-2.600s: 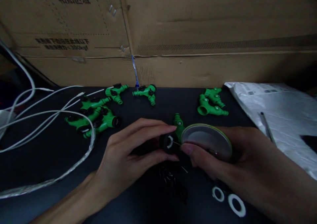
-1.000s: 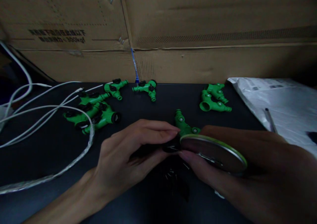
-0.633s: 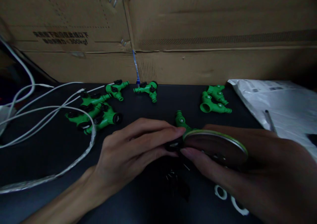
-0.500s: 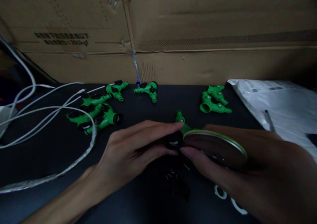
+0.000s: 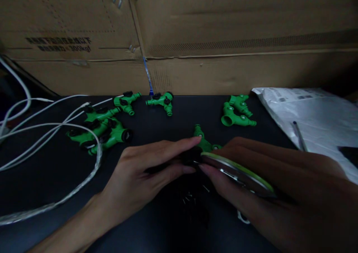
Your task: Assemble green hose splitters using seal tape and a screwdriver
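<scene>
My left hand [image 5: 151,165] is closed, pinching a dark black part [image 5: 191,155] between thumb and fingers; its exact shape is lost in shadow. My right hand [image 5: 282,193] grips a flat round tin-like disc [image 5: 237,168] with a yellow-green rim, tilted nearly edge-on. The disc's left edge and the right thumb tip meet the black part, or come very close to it. Just behind both hands lies a green Y-shaped hose splitter [image 5: 204,144], partly covered by the fingers. Below the hands, small shiny metal pieces [image 5: 188,199] lie among dark parts.
Several green splitters with black valves [image 5: 114,133] lie at left, beside looping white cables [image 5: 99,159]. Another splitter [image 5: 162,102] lies at the back centre. Two green bodies [image 5: 237,120] sit at back right, near a white plastic bag [image 5: 313,115] with a pen-like rod [image 5: 300,135]. Cardboard [image 5: 223,74] stands behind.
The disc in my right hand has tilted to a narrower, more edge-on view. My right hand now hides more of the white rings on the table. The whole view has shifted slightly.
</scene>
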Demonstrator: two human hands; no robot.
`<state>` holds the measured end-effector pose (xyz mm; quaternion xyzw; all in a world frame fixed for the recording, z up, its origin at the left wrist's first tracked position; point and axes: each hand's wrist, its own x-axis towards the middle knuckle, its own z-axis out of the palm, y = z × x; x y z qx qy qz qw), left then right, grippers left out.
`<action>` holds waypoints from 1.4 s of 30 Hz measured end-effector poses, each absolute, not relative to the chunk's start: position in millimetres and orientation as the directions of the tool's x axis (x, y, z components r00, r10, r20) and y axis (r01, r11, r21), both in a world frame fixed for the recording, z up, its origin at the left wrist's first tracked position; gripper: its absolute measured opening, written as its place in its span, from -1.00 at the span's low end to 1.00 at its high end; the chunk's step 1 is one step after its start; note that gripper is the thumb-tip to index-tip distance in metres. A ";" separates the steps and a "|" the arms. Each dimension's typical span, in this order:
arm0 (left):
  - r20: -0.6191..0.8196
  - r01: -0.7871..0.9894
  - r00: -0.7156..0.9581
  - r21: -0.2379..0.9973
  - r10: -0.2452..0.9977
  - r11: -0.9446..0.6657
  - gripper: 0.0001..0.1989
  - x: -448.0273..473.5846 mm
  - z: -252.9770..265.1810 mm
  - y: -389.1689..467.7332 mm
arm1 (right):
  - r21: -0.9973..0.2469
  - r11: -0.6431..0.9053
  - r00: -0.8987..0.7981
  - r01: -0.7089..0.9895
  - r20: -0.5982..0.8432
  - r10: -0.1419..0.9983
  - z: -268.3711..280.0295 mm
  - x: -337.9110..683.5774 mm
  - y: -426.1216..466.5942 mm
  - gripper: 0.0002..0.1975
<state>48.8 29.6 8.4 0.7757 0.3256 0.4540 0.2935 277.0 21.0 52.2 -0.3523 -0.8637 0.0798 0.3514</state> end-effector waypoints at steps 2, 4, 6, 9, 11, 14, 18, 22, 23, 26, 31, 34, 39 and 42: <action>0.503 0.247 0.380 0.754 0.776 -0.609 -0.41 49.9 10.1 29.2 | -0.351 0.737 -0.507 0.577 0.554 0.661 51.4 277.4 20.4 -0.85; 0.475 0.237 0.352 0.788 0.806 -0.568 -0.44 51.7 11.9 27.6 | -0.325 0.734 -0.492 0.596 0.575 0.654 49.8 276.9 20.0 -0.87; 0.442 0.191 0.309 0.839 0.842 -0.510 -0.48 54.0 12.8 25.3 | -0.295 0.744 -0.493 0.599 0.597 0.633 47.9 276.2 19.8 -0.89; 0.428 0.118 0.249 0.877 0.869 -0.466 -0.57 57.0 11.5 22.8 | -0.319 0.741 -0.494 0.592 0.583 0.645 46.0 275.8 19.5 -0.90; 0.452 0.123 0.226 0.866 0.863 -0.485 -0.63 57.5 9.8 22.6 | -0.337 0.734 -0.499 0.589 0.563 0.659 46.9 276.1 18.9 -0.86; 0.503 0.199 0.218 0.816 0.836 -0.543 -0.66 55.4 9.0 24.3 | -0.319 0.744 -0.511 0.587 0.566 0.647 50.2 276.3 17.3 -0.85; 0.532 0.291 0.264 0.751 0.805 -0.592 -0.61 51.4 12.1 26.9 | -0.328 0.720 -0.502 0.611 0.544 0.673 51.9 274.7 15.6 -0.86; 0.520 0.294 0.267 0.758 0.812 -0.582 -0.57 52.2 14.2 27.2 | -0.345 0.710 -0.510 0.615 0.512 0.691 48.5 272.9 16.9 -0.86; 0.509 0.276 0.253 0.777 0.823 -0.566 -0.56 53.2 14.2 27.0 | -0.342 0.708 -0.512 0.618 0.509 0.692 47.6 272.9 17.3 -0.85; 0.486 0.220 0.209 0.822 0.849 -0.525 -0.59 56.2 13.9 26.3 | -0.347 0.709 -0.514 0.614 0.505 0.693 46.8 274.4 17.3 -0.82; 0.510 0.221 0.158 0.816 0.846 -0.533 -0.66 58.0 11.7 25.8 | -0.376 0.720 -0.526 0.583 0.501 0.687 50.5 277.4 15.4 -0.77; 0.520 0.207 0.155 0.815 0.840 -0.542 -0.63 57.9 10.3 26.6 | -0.486 0.642 -0.421 0.593 0.493 0.761 53.3 277.2 18.6 -0.77; 0.496 0.219 0.153 0.826 0.855 -0.519 -0.65 57.2 10.8 28.6 | -0.827 0.408 -0.364 0.387 0.269 0.891 60.1 278.5 33.4 -0.92; 0.488 0.252 0.165 0.819 0.857 -0.515 -0.63 55.6 10.9 29.1 | -0.898 0.306 -0.439 0.314 0.149 0.886 64.9 279.9 38.6 -0.93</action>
